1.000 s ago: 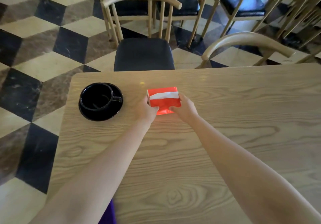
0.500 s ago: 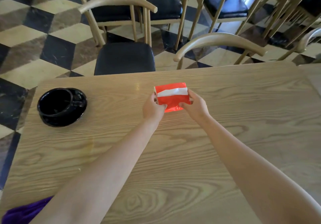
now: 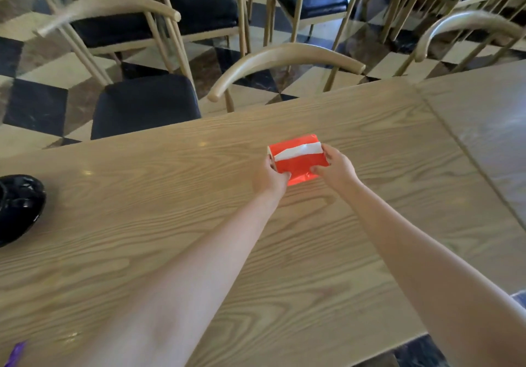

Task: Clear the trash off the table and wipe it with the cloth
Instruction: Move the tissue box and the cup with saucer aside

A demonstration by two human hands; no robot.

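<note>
A red packet with a white strip (image 3: 299, 158) is held just above the wooden table (image 3: 142, 195), past its middle. My left hand (image 3: 269, 177) grips its left edge and my right hand (image 3: 337, 168) grips its right edge. Both arms stretch forward over the tabletop. A sliver of purple cloth (image 3: 15, 354) shows at the bottom left corner of the view.
A black cup on a black saucer (image 3: 18, 205) sits at the table's left edge. A second table (image 3: 489, 127) adjoins on the right. Wooden chairs with black seats (image 3: 145, 104) stand along the far side on a checkered floor.
The view has swung to the right, so the cup has slid toward the left edge of the frame. Both hands still hold the red packet, now further right along the table.
</note>
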